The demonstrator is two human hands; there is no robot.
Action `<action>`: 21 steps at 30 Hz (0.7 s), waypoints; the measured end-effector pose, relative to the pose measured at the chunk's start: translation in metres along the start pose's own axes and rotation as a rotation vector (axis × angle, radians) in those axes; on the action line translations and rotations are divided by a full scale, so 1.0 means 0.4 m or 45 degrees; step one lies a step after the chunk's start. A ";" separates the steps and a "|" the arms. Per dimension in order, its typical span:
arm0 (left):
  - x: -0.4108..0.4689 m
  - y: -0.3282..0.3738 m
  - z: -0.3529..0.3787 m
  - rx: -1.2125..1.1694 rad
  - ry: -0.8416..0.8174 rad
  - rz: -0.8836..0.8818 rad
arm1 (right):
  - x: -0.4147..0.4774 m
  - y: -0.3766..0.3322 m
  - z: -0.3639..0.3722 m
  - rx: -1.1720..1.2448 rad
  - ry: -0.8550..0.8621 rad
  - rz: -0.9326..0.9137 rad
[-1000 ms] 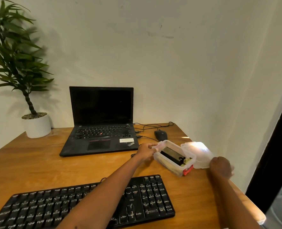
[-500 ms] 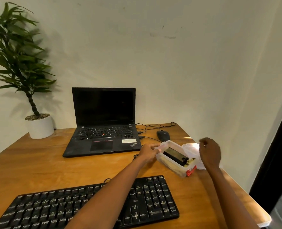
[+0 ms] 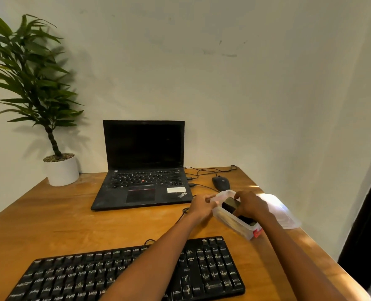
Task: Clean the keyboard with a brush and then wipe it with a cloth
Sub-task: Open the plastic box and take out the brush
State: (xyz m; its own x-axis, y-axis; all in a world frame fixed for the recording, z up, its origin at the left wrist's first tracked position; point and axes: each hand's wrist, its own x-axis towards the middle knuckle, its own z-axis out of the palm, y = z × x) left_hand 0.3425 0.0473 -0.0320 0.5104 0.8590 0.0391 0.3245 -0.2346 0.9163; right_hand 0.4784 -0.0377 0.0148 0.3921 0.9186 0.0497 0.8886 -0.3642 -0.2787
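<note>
Fingers (image 3: 238,194) of the right hand (image 3: 252,205) curl into the clear plastic box (image 3: 232,225) round a dark block-shaped object (image 3: 231,203), perhaps the brush, though too hidden to be sure. On the wooden desk (image 3: 71,224) the black keyboard (image 3: 212,270) lies untouched at the near edge, and beyond it the left hand (image 3: 202,208) pinches the box's rim, with the box's lid (image 3: 282,213) off just beside. This looks like tool-fetching, with brushing not yet begun; next, lift the object clear of the wall while the left hand steadies the box.
</note>
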 end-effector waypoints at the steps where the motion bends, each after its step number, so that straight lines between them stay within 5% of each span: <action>1: -0.008 0.004 -0.004 0.002 0.002 0.012 | -0.007 -0.002 -0.010 0.050 0.041 -0.011; 6: -0.116 0.088 -0.076 -0.185 0.040 0.092 | -0.099 -0.043 -0.081 0.873 0.170 -0.139; 10: -0.293 0.128 -0.145 -0.455 -0.104 0.115 | -0.251 -0.130 -0.080 2.122 -0.285 -0.010; 12: -0.380 0.110 -0.166 -0.584 -0.135 0.110 | -0.325 -0.183 -0.052 2.473 -0.480 0.051; 21: -0.704 0.020 -0.186 -0.808 0.198 -0.080 | -0.594 -0.351 0.114 2.627 -0.719 0.210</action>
State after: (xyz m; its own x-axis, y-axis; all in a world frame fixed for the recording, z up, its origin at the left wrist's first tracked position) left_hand 0.1421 -0.1626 -0.0061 0.3691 0.9293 -0.0083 -0.2076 0.0912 0.9739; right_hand 0.2495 -0.1977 -0.0015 -0.0233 0.9822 -0.1862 -0.7513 -0.1401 -0.6450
